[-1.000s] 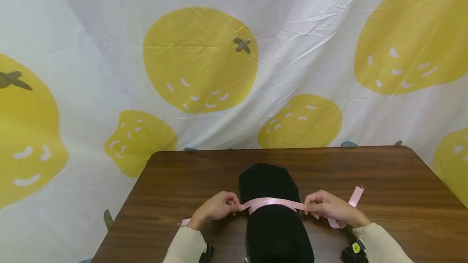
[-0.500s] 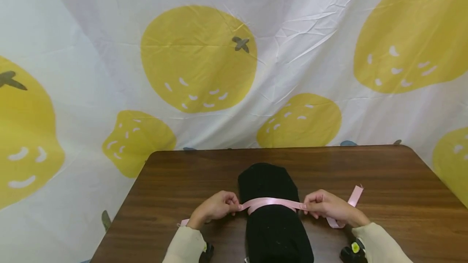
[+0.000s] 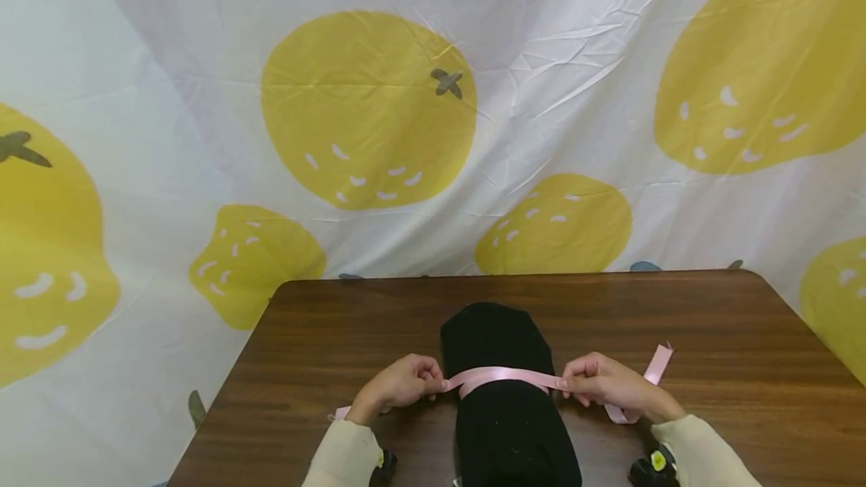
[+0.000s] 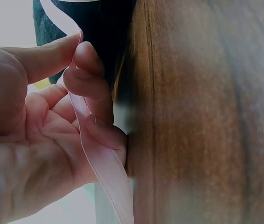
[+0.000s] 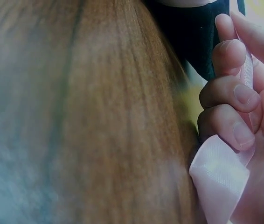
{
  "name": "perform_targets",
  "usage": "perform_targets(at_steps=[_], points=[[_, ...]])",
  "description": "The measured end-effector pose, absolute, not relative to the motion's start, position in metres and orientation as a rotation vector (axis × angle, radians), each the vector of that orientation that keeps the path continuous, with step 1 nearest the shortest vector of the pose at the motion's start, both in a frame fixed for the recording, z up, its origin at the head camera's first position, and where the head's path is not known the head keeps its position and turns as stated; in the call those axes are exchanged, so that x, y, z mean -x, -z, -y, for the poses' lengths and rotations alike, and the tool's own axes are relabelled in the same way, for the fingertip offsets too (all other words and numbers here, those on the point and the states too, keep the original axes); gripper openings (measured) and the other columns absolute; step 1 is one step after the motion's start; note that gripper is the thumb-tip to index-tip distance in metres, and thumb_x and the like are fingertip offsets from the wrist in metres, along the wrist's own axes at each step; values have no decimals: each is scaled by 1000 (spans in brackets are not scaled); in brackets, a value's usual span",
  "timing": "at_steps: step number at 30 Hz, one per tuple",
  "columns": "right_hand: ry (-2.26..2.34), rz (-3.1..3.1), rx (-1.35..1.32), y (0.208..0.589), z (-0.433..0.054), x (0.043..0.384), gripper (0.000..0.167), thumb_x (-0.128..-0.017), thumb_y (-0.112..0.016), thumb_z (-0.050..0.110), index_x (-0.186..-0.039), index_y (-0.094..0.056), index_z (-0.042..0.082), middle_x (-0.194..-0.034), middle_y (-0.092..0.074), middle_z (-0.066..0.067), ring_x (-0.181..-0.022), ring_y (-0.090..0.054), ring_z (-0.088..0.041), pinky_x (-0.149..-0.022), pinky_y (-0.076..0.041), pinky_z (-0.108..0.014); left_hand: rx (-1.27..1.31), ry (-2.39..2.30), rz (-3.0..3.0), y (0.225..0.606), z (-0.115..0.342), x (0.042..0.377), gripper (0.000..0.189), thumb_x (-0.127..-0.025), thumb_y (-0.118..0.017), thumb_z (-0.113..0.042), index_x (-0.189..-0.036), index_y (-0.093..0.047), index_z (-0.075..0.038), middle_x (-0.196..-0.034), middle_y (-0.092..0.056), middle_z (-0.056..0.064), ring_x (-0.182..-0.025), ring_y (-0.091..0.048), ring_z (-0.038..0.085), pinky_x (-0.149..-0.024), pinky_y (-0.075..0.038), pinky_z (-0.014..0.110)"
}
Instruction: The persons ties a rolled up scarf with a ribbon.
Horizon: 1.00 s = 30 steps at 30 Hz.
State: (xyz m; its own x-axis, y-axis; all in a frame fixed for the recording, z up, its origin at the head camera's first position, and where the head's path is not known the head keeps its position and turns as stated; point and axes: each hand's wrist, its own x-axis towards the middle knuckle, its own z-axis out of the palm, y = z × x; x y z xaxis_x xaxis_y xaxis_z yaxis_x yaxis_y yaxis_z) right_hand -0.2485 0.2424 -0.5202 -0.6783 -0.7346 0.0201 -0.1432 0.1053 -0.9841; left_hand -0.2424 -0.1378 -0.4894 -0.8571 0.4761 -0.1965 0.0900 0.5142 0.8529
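A long black cloth-covered bundle [image 3: 512,434] lies lengthwise on the table, with a pink satin ribbon [image 3: 502,373] crossing over its middle. My left hand [image 3: 408,382] pinches the ribbon between thumb and fingertips at the bundle's left side. On the right side my right hand [image 3: 612,384] pinches the other stretch the same way. A second pink band shows just under the top strand, against the black cloth. In the left wrist view the ribbon [image 4: 106,168] runs down across the palm. The right wrist view has the ribbon [image 5: 220,175] passing behind curled fingers and folding over below them.
The brown wood-grain table [image 3: 338,322] ends at a straight far edge. Behind it hangs a white cloth [image 3: 541,111] printed with yellow fruit. A loose ribbon tail [image 3: 658,363] lies right of my right hand; another short end [image 3: 343,412] shows by my left wrist.
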Motion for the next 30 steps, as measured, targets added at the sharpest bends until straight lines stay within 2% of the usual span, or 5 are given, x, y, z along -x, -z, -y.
perform_targets(at_steps=[9, 15, 20, 26, 30], points=[[1623, -1890, 855, 522, -240, 248, 25, -101, -51, 8, -93, -61, -14, -67, -42, -28, -52, -35, -30, -45, -33, -21, -470, -1300, -2346, 491, 139, 242, 18, -94, -68, -15, -82, -63, -3, -65, -58, 0, -56, -45, 10, -50, -32, 23], [1641, -1854, 847, 522, -239, 249, 26, -101, -51, 7, -94, -59, -16, -68, -41, -28, -52, -34, -26, -43, -27, -31, -482, -1314, -2342, 492, 140, 242, 17, -94, -68, -15, -82, -63, -3, -65, -58, 0, -54, -44, 9, -49, -31, 23], [1630, -1860, 821, 522, -239, 248, 24, -101, -52, 7, -96, -62, -16, -68, -44, -26, -52, -35, -25, -44, -30, -27, -498, -1322, -2366, 493, 140, 242, 17, -93, -68, -14, -82, -63, -3, -66, -59, 0, -56, -46, 9, -50, -33, 22], [1618, -1863, 774, 520, -239, 247, 25, -101, -54, 8, -98, -62, -15, -67, -53, -6, -51, -39, -12, -43, -30, -24, -516, -1319, -2389, 492, 139, 240, 17, -92, -70, -16, -82, -64, -4, -69, -60, 0, -61, -50, 10, -52, -36, 23], [1587, -1894, 744, 517, -239, 248, 25, -101, -54, 11, -97, -64, -12, -73, -57, 2, -53, -44, -6, -46, -35, -19, -517, -1335, -2366, 489, 139, 240, 15, -93, -69, -15, -83, -65, -3, -70, -60, 1, -63, -51, 12, -54, -38, 25]])
